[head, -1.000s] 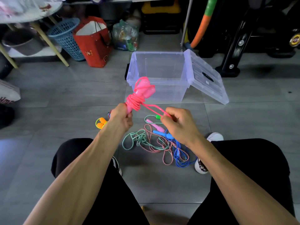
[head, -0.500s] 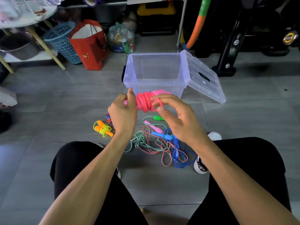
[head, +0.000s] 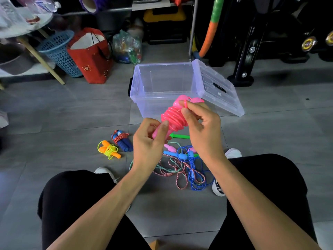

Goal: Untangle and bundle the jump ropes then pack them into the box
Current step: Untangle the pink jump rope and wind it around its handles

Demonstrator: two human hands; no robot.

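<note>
Person seated, knees in black trousers nearest the cam, both forearms reaching fwd over the tiled floor.

L hand: fingers curled round the lower end of the pink rope bundle, thumb laid along the handle. R hand: fingers pinching a loop of the pink cord at the upper end of the bundle, thumb + forefinger tips pressed together on it, other fingers curled. Bundle tilted, upper end toward the box, cord wound in tight coils round the paired pink handles; held in the air, clear of the floor.

Below the fingers, on the floor betw. the shoes: tangled ropes, blue cord + red/white and green/white braided cords crossing each other, w/ blue, pink and green handles at the far edge of the heap. Loose, not bundled.

L of the L-hand fingers, on the floor: orange-handled rope wrapped in yellow cord, and just beside it a blue-handled rope wrapped in red braided cord. Both bundled, lying apart from the tangle.

Beyond the fingers: clear box, nothing visible inside, lid hanging open off its R side and resting on the floor.

Further back, L: red paper bag, blue basket.
</note>
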